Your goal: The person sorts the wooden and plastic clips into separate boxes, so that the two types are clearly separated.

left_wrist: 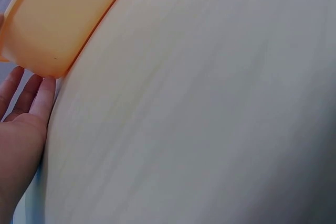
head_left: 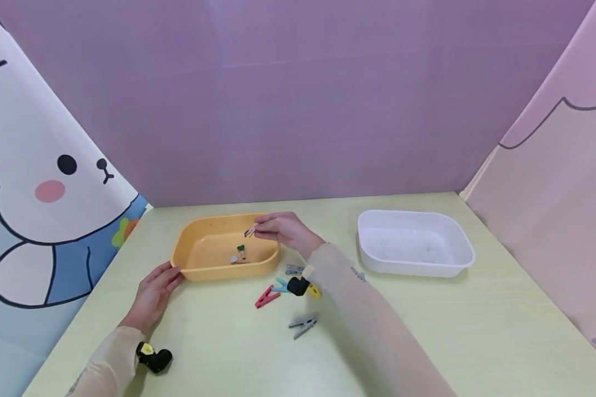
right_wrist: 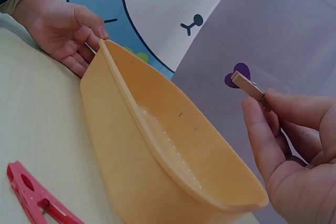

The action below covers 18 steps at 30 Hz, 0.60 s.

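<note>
While the left hand [head_left: 154,289] is gripping the near left corner of the yellow basin [head_left: 218,274], its thumb resting on the rim and its fingers pressing against the outside wall, the right hand [head_left: 287,231] is pinching a small wooden clothespin [right_wrist: 249,86] with a purple heart [right_wrist: 242,70] between thumb and fingers. Both hands are working well apart, and the clothespin is hovering above the basin's right half. Inside that basin, a small green-topped piece [head_left: 241,251] and a pale piece [head_left: 234,259] are lying near each other, too small to make out further. On the table [head_left: 218,347], a red clip [head_left: 266,298] is lying just beside a light blue clip [head_left: 280,286]; a grey clip [head_left: 303,324] is lying nearer the person, and a yellow clip [head_left: 315,291] is showing partly from behind the right wrist's black camera [head_left: 297,285]. Farther right, a white basin [head_left: 412,268] is standing well apart from the yellow one.
</note>
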{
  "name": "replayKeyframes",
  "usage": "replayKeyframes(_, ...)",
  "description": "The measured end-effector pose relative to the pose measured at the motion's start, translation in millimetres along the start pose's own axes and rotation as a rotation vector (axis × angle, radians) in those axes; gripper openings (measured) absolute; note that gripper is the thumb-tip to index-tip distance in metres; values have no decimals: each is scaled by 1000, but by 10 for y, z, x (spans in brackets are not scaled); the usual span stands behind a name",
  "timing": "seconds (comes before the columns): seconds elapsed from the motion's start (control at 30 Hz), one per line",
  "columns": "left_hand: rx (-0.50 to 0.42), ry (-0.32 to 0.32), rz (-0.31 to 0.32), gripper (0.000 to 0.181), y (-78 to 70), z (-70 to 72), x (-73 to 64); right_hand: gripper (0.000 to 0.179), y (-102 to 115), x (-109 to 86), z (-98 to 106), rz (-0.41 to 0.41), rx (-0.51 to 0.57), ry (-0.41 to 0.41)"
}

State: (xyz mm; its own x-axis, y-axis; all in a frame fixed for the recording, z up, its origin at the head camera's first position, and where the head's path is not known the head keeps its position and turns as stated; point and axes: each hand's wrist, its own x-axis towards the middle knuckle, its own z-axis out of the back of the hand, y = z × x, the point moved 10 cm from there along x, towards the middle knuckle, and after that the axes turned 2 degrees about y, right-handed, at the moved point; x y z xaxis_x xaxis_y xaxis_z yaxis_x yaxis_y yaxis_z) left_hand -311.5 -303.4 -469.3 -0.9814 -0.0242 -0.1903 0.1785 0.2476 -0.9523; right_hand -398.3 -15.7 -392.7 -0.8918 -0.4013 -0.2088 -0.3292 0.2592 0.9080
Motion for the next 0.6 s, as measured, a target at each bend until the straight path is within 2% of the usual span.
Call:
replayKeyframes(0.3, 10, -4, 0, 52, -4, -1, -4, 38, -69, 112, -16, 13, 47, -49)
replayKeyframes(0.47, 13, -19, 5, 56, -1, 7, 9, 33, -99, 158, 10, 24, 23, -95)
replayKeyframes(0.6, 8, -25, 16, 62, 12, 9, 14, 29, -118, 171, 62, 47, -43, -142)
